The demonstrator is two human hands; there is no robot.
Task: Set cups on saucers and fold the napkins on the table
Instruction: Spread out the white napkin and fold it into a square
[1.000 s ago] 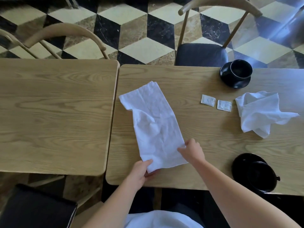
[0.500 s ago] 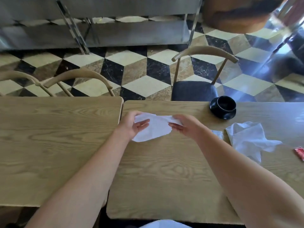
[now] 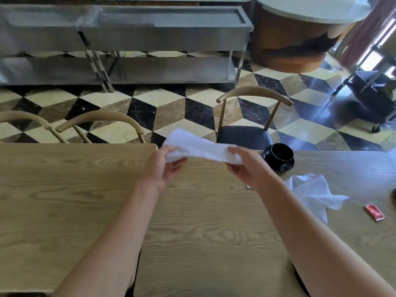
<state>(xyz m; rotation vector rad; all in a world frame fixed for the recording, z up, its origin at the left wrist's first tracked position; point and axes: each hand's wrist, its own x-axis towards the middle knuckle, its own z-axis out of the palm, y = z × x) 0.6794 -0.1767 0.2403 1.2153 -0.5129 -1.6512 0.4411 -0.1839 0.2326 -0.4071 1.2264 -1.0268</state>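
Both sets of fingers pinch one white napkin [image 3: 199, 149]: my left hand [image 3: 164, 168] curls on its left end, my right hand [image 3: 244, 168] on its right, lifted over the table's [image 3: 203, 232] far edge. Bare wood lies beneath. A black cup [image 3: 281, 152] on its saucer [image 3: 285, 165] stands at that edge; the crumpled napkin [image 3: 310, 191] lies rightward.

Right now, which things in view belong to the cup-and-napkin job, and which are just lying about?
Part of the job:
- white napkin, held up between left hand and right hand
- crumpled napkin on the table
- black cup on its saucer

Just lying about:
- red sachet
- chair
- metal shelving
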